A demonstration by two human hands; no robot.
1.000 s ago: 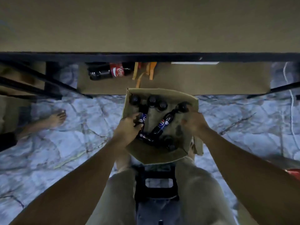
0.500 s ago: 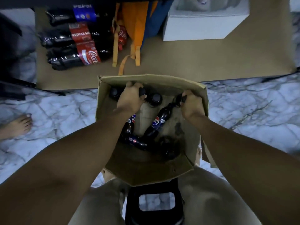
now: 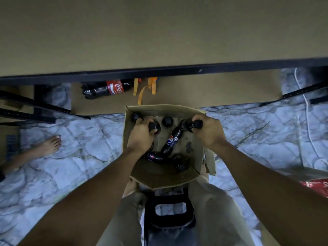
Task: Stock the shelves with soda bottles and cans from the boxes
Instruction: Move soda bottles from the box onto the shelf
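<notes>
Now, two bottles in hand. Left hand (image 3: pixel 142 139) — fingers curled round the neck of an upright bottle (image 3: pixel 153 126), centre of frame; a second ago it was lower, among the lying bottles. Right hand (image 3: pixel 210 133) — closed round the neck of a second bottle (image 3: pixel 196 124), as half a second ago. Both bottles sit inside the cardboard box (image 3: pixel 159 180), at its far side, not yet lifted; judged ready for the shelf (image 3: pixel 159 32), which again fills the upper frame. Remaining: one tilted Pepsi bottle (image 3: pixel 171 140), others upright or lying. Hidden: the held bottles' labels, the count beneath the left wrist. Lower shelf stock is cut to one Coca-Cola bottle (image 3: pixel 111 88).
</notes>
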